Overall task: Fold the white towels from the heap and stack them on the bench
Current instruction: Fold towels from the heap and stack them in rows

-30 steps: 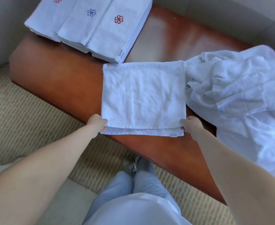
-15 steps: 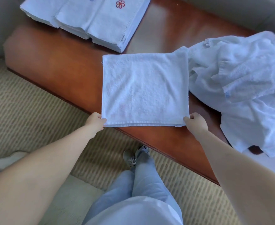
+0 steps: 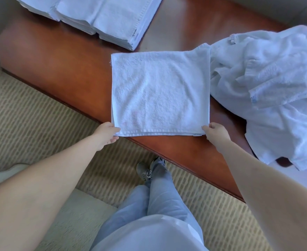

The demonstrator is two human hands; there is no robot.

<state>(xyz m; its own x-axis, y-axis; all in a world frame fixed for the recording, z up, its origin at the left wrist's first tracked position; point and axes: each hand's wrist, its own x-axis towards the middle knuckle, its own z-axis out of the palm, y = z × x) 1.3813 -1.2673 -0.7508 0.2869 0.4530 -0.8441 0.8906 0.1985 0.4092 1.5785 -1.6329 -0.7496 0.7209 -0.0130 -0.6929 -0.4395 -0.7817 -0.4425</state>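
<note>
A square of white terry towel (image 3: 160, 93), folded flat with a nubby looped pile and a smooth woven hem band along its near side, is lying on the glossy reddish-brown wooden bench (image 3: 62, 69), its near hem reaching the bench's front edge. Doubled layers are showing along that hem, and a small label is peeking out at the near right corner. A faint pinkish mark is showing through the pile close to the near left corner.

The left hand (image 3: 106, 135) is pinching the towel's near left corner, thumb on top and fingers curled beneath. The right hand (image 3: 217, 132) is pinching the near right corner in the same way, so both hands are grasping the towel at the bench's front edge.

The towel's far right corner is touching the rumpled heap of white towels (image 3: 272, 87), which is sprawling over the bench's right end in soft folds and spilling past the front edge. At the bench's far left corner, neat stacks of folded white towels (image 3: 102, 17) are sitting side by side, their layered edges and stitched hem bands visible.

Beneath the bench, a beige carpet (image 3: 33, 115) with a ribbed dashed pattern is lying, and the person's pale blue trousers (image 3: 160, 196) are showing below.
</note>
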